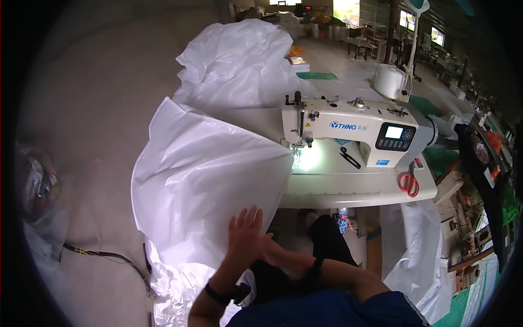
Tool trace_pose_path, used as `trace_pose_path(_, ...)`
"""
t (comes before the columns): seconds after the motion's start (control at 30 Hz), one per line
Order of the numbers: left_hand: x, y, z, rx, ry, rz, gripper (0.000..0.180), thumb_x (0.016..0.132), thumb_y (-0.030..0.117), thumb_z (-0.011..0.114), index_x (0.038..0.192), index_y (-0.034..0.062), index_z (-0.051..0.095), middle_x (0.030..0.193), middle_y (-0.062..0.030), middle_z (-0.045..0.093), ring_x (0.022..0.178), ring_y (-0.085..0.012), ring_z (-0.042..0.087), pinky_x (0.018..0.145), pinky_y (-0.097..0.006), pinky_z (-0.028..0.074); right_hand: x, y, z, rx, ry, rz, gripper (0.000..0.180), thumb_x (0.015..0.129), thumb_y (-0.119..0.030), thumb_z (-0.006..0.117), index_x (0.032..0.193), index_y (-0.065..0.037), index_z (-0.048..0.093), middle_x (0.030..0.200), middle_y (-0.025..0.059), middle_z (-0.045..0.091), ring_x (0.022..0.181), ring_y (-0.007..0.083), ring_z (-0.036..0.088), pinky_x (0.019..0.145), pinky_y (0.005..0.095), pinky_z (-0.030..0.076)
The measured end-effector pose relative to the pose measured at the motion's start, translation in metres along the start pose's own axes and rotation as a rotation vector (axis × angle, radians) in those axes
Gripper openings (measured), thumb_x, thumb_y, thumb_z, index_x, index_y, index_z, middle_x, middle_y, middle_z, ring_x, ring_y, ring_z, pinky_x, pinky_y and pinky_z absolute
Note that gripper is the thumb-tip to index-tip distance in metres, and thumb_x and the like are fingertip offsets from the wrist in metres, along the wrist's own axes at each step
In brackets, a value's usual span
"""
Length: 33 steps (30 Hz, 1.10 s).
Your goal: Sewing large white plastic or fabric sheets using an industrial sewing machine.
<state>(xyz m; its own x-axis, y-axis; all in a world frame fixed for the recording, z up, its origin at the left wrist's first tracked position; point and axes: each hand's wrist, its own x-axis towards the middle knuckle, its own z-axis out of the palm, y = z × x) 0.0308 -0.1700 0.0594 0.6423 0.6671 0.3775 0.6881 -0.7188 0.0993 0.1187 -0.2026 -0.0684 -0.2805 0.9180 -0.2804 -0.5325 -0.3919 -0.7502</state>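
Note:
A large white plastic sheet (201, 180) is draped over the left side of the sewing table, one edge running up to the needle area of a white sewing machine (348, 125). My left hand (245, 235) is over the sheet's near right part, fingers stretched out and close together, gripping nothing visible. Against its wrist side lies my right hand (270, 249), reaching across from the right. A thumb shows there, but my right fingers are mostly hidden behind the left hand. Dark bands circle both my forearms. A lamp lights the table under the needle.
Black thread snips (350, 158) and red-handled scissors (408, 184) rest on the machine bed. Behind the machine stands a large white thread cone (389, 82). More white sheeting (234, 60) is heaped beyond the table, and a black cable (109, 254) crosses the floor at left.

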Motion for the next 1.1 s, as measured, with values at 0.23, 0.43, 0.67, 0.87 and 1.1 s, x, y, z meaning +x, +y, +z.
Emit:
trace_pose_path(0.23,-0.044,0.005,0.038,0.090,0.022,-0.195,0.053,0.075,0.026,0.061,0.120,0.0028,0.048,0.119,-0.0135,0.050,0.115,-0.0303,0.044,0.098,-0.052,0.030,-0.067,-0.015,-0.003,-0.030,-0.213,0.297,0.035,0.094,-0.025,0.048,0.113,0.004,0.053,0.107,0.0139,0.060,0.094,0.0236,0.061,0.080,0.0387,0.052)
trace_pose_path(0.43,-0.055,0.018,0.051,0.174,0.061,-0.237,0.052,0.075,0.025,0.061,0.120,0.0035,0.048,0.116,-0.0141,0.051,0.110,-0.0289,0.048,0.093,-0.050,0.034,-0.066,0.003,-0.017,-0.063,-0.234,0.294,0.033,0.094,-0.021,0.048,0.111,0.006,0.054,0.103,0.0158,0.061,0.090,0.0254,0.063,0.082,0.0376,0.052)
trace_pose_path(0.67,-0.054,0.020,0.029,0.066,0.039,-0.338,0.041,0.075,0.019,0.058,0.113,0.0042,0.050,0.104,-0.0124,0.053,0.098,-0.0300,0.052,0.086,-0.045,0.038,-0.070,0.003,-0.029,-0.042,-0.123,0.401,0.030,0.088,-0.013,0.051,0.109,0.008,0.054,0.101,0.0185,0.062,0.091,0.0282,0.063,0.081,0.0371,0.052)
trace_pose_path(0.87,-0.087,-0.011,0.056,0.121,-0.053,-0.370,0.032,0.073,0.005,0.052,0.105,0.0024,0.052,0.102,-0.0143,0.053,0.093,-0.0323,0.052,0.078,-0.042,0.043,-0.068,0.001,-0.025,-0.023,-0.031,0.480,0.034,0.086,-0.010,0.051,0.110,0.013,0.049,0.101,0.0248,0.060,0.091,0.0355,0.063,0.079,0.0424,0.055)
trace_pose_path(1.1,-0.066,-0.050,-0.032,0.083,0.390,-0.258,0.015,0.080,-0.002,0.052,0.093,-0.0014,0.060,0.078,-0.0173,0.060,0.070,-0.0327,0.059,0.062,-0.038,0.048,-0.059,0.010,-0.032,-0.168,0.051,0.488,0.036,0.086,-0.013,0.052,0.111,0.014,0.048,0.101,0.0258,0.059,0.088,0.0364,0.063,0.075,0.0436,0.055)
